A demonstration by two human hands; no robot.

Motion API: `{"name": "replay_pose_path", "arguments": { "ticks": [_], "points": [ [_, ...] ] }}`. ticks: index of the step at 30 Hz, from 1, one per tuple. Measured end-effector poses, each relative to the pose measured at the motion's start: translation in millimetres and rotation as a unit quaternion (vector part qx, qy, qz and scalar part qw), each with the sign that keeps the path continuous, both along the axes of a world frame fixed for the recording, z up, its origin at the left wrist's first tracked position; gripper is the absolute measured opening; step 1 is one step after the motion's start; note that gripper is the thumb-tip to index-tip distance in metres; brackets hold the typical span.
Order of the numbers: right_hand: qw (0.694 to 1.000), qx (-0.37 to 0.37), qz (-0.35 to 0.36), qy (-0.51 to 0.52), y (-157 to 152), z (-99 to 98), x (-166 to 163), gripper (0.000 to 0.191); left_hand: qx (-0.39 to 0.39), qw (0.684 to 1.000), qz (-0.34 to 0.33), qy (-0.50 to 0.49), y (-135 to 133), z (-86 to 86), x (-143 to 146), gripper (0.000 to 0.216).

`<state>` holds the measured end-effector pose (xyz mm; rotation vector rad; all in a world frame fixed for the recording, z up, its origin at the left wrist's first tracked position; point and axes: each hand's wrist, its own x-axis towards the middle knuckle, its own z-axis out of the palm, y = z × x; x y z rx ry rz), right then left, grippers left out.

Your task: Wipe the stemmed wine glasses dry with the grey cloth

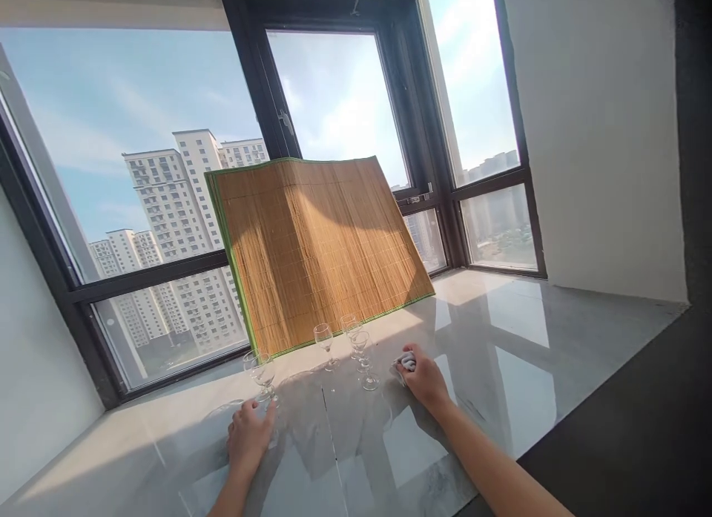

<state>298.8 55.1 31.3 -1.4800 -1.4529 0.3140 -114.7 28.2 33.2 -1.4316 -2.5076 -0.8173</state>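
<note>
Nearest, low in view, left hand [249, 437] over the pale stone sill [139, 450], with loosely bent fingers, right beside two overlapping stemmed glasses [263, 374]; cannot tell for sure between grasp and mere closeness. Across, right hand [423, 380] with fingers clenched around a crumpled white cloth [406, 362]. Possible trouble: brushing a thin foot with the left fingers and tipping a glass, or snagging a stem with a fold of cloth. Slightly farther, a single stemmed glass [325, 346] and a close cluster of stemmed glasses [361, 345], likely to clink or chip from one sideways push. Behind these, a leaning bamboo mat [328, 257], perhaps able to slide forward if bumped.

As for edges: sharp front edge [584, 400] beneath the right forearm; wide room rightward of the cloth; little depth toward the mat and dark window frame [150, 277].
</note>
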Motion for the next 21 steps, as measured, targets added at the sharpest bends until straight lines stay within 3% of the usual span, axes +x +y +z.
{"name": "replay_pose_path", "arguments": {
  "ticks": [5, 8, 10, 13, 17, 21],
  "points": [
    [1.000, -0.004, 0.004, -0.007, 0, -0.3, 1, 0.025, 0.014, 0.999, 0.016, 0.033, -10, 10.0, 5, 0.040],
    [1.000, 0.002, 0.005, -0.002, 3, -2.5, 0, 0.024, 0.027, 0.998, -0.013, 0.059, -17, 13.3, 11, 0.032],
    [1.000, 0.005, 0.005, 0.002, 3, -3.5, 0, 0.023, 0.053, 0.993, -0.067, 0.079, -20, 14.0, 22, 0.034],
    [1.000, 0.006, 0.001, 0.009, 3, -3.6, 1, 0.022, 0.095, 0.968, -0.198, 0.121, -20, 13.3, 54, 0.033],
    [1.000, 0.006, -0.012, 0.021, 4, -2.8, 0, 0.023, 0.072, 0.922, -0.363, 0.113, -13, 13.7, 103, 0.026],
    [1.000, 0.006, -0.010, 0.027, 5, -2.4, 0, 0.022, 0.030, 0.908, -0.414, 0.059, -4, 15.4, 128, 0.016]
  ]
}}
